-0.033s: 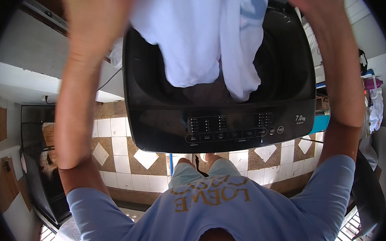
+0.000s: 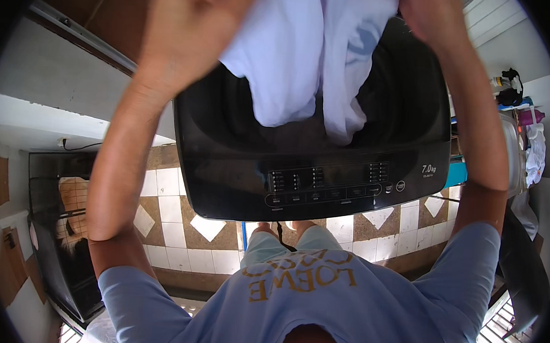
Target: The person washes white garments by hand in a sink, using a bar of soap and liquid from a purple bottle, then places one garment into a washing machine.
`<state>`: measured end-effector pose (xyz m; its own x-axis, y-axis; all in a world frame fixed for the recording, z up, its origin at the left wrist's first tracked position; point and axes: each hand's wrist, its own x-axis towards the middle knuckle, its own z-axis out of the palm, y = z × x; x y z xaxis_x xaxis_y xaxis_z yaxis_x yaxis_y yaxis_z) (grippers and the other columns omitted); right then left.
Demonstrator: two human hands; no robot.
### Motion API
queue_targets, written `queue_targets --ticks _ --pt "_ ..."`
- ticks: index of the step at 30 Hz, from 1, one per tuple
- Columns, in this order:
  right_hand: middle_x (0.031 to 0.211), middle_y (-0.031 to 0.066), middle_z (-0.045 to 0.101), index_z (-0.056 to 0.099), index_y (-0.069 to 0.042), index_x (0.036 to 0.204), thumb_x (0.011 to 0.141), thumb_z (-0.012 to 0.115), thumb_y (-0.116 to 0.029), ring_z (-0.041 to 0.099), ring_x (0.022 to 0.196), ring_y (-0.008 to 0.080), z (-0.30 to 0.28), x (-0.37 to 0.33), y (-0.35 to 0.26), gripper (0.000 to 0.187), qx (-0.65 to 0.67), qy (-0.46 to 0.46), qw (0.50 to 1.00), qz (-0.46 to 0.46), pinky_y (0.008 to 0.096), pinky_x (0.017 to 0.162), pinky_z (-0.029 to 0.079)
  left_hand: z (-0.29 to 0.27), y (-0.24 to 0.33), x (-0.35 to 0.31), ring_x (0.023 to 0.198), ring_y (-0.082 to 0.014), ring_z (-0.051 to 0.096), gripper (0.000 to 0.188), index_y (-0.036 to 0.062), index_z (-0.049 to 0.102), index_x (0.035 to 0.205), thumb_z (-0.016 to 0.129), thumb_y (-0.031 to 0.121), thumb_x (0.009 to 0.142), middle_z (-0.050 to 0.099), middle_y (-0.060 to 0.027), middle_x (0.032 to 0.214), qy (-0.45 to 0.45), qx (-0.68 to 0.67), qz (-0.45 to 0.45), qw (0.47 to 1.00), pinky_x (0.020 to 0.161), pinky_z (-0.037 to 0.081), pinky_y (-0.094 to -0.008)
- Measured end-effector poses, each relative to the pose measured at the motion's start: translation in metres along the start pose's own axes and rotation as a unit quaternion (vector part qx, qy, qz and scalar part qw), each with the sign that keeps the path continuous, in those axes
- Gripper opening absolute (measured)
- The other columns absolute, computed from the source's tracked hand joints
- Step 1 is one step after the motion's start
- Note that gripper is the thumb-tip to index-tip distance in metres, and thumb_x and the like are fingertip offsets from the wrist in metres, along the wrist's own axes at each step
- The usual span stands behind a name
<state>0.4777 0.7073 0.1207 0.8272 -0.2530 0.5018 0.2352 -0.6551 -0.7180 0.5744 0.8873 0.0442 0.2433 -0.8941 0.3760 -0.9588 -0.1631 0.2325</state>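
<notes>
A white garment with a grey-blue print hangs in folds over the open tub of a black top-loading washing machine. Its top runs out of view at the upper edge. My left hand is raised at the cloth's left side, its curled fingers partly blurred and gripping the fabric. At the right side my right hand closes on the cloth's edge, with its fingertips partly cut off by the frame. The garment's lower ends dangle inside the tub opening, behind the control panel.
Brown and white tiles cover the floor around my feet. A black appliance stands at the left by the wall. To the right, a purple bottle, a white cloth and other household items crowd together. A blue hose runs along the floor.
My left hand has moved right and down, closer to my right hand. The garment's upper part has bunched narrower and shifted slightly right. My right hand has dropped a little lower.
</notes>
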Motion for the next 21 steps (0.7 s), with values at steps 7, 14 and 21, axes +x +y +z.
queue_targets --ticks 7,14,21 --pt "0.109 0.0114 0.059 0.051 -0.008 0.125 0.081 0.057 0.004 0.06 0.09 0.0206 -0.047 -0.152 0.153 0.046 -0.199 -0.023 0.967 0.157 0.0288 0.081 0.048 0.056 -0.072 -0.054 0.095 -0.0295 0.061 0.053 0.0081 0.044 0.134 0.063 0.024 0.087 0.064 -0.0159 0.105 -0.193 -0.161 -0.154 0.956 0.077 0.05 -0.0397" --pt "0.099 0.0017 0.061 0.062 -0.004 0.105 0.087 0.06 -0.002 0.057 0.09 0.0092 -0.115 -0.355 0.113 0.018 0.026 0.324 0.902 0.285 0.0248 0.082 0.045 0.035 -0.017 -0.078 0.092 -0.022 0.063 0.037 -0.0018 0.056 0.121 0.056 0.003 0.085 0.066 -0.0166 0.101 -0.111 -0.284 -0.139 0.942 0.086 0.046 -0.0335" --pt "0.086 0.0107 0.066 0.064 -0.009 0.098 0.081 0.061 -0.02 0.064 0.079 0.0224 -0.041 -0.762 0.114 0.021 -0.129 -0.023 0.67 0.731 0.0339 0.068 0.051 0.025 0.091 -0.099 0.086 -0.0193 0.059 0.04 -0.0012 0.056 0.121 0.059 0.025 0.091 0.063 -0.013 0.093 -0.054 -0.317 -0.131 0.938 0.083 0.043 -0.0318"
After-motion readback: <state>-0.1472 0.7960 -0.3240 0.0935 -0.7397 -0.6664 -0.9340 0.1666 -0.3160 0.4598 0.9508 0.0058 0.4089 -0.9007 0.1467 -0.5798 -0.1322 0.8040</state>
